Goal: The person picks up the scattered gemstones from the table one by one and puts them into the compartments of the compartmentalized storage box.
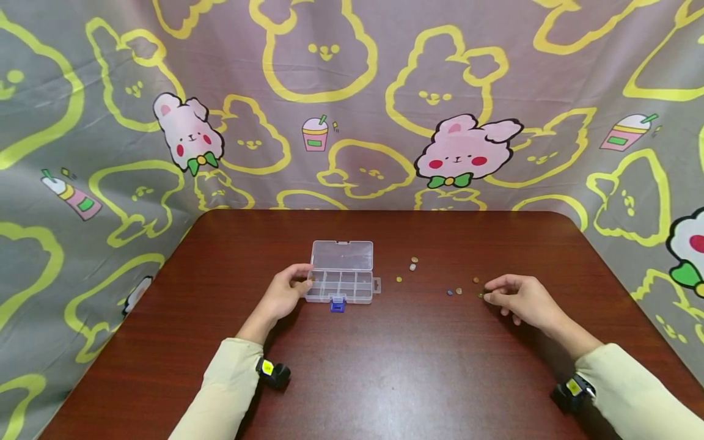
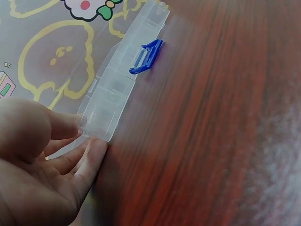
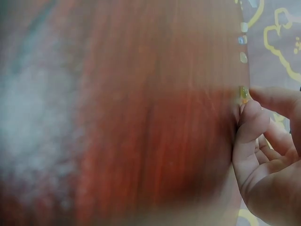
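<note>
A clear plastic compartment box [image 1: 339, 293] with its lid [image 1: 342, 255] raised stands left of the table's middle, its blue latch [image 1: 338, 305] facing the front. My left hand [image 1: 284, 294] grips the box's left end between thumb and fingers. Over on the right, my right hand [image 1: 522, 299] is low over the table, thumb and index finger slightly apart. Their tips are right at a small green stone [image 3: 243, 92], which shows just past them. Near it lie a brown stone [image 1: 475, 280], a pale tan stone [image 1: 459, 291] and a blue stone [image 1: 450, 293].
Between the box and the right hand's stones are a yellow stone [image 1: 399, 279], a white stone [image 1: 412, 267] and a tan stone [image 1: 415, 260]. The dark wooden table [image 1: 385, 366] ends at a patterned cloth [image 1: 352, 122] behind and at the sides.
</note>
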Demonstrator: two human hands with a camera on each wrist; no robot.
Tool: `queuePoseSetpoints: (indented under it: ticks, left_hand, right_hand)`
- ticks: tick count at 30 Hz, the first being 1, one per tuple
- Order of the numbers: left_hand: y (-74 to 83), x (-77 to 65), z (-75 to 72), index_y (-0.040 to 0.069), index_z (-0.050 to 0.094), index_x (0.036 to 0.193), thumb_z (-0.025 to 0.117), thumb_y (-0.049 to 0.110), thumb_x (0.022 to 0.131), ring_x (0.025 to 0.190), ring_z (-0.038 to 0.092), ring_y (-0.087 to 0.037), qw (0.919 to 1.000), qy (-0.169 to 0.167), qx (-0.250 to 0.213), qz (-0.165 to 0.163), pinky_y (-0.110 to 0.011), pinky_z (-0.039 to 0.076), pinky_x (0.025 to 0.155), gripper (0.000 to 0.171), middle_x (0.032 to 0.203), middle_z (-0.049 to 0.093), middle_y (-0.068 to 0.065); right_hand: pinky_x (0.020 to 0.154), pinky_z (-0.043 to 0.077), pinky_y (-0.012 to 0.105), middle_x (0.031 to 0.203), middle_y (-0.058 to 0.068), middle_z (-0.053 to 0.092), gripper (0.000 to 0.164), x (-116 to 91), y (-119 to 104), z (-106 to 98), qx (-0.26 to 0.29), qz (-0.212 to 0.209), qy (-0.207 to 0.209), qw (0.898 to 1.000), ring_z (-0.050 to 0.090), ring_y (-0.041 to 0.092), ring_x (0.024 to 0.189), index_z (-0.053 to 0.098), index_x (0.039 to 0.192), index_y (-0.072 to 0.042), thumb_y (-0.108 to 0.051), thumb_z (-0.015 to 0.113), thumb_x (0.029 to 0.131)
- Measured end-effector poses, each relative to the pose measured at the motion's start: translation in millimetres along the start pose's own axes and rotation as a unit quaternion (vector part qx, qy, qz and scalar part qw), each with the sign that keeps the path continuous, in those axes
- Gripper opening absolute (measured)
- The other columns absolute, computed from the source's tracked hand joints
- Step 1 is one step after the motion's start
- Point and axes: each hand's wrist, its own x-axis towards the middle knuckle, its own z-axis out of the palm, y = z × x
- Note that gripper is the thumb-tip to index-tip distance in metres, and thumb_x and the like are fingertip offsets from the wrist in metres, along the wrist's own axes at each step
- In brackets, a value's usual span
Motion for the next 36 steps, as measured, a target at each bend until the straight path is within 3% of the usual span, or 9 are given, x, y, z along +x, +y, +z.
queuePoseSetpoints:
  ticks: [12,21,36]
  left_hand:
    - [2.1,0.1,1.0,-0.003,0.061,0.129,0.061,-0.003,0.096,0.089,0.058,-0.024,0.9999,-0.002,0.007,-0.007,-0.025,0.047,0.072,0.033,0.119,0.063,-0.024]
    - [0.3,0.9,0.9,-0.001,0.062,0.129,0.062,-0.002,0.096,0.091,0.058,-0.025,0.9998,0.000,0.007,-0.016,-0.027,0.047,0.074,0.034,0.120,0.063,-0.021]
    - [0.0,-0.1,0.3,-0.004,0.061,0.129,0.061,-0.004,0.096,0.089,0.059,-0.025,1.0000,-0.001,-0.002,-0.003,-0.026,0.047,0.072,0.033,0.119,0.063,-0.025]
  right_hand:
    - [0.041,0.046,0.031,0.075,0.007,0.065,0.031,3.6,-2.9,1.2,-0.013,0.017,-0.012,1.000,0.054,0.015,0.052,0.069,0.112,0.005,-0.014,0.077,0.089]
    - [0.040,0.046,0.032,0.070,0.006,0.061,0.025,5.2,-1.6,2.9,-0.030,0.017,-0.014,0.999,0.050,0.015,0.047,0.070,0.107,0.002,-0.015,0.076,0.089]
    - [0.039,0.046,0.033,0.066,0.004,0.057,0.016,5.9,-0.9,4.7,-0.052,0.009,-0.012,0.999,0.048,0.015,0.044,0.072,0.100,-0.001,-0.014,0.075,0.091]
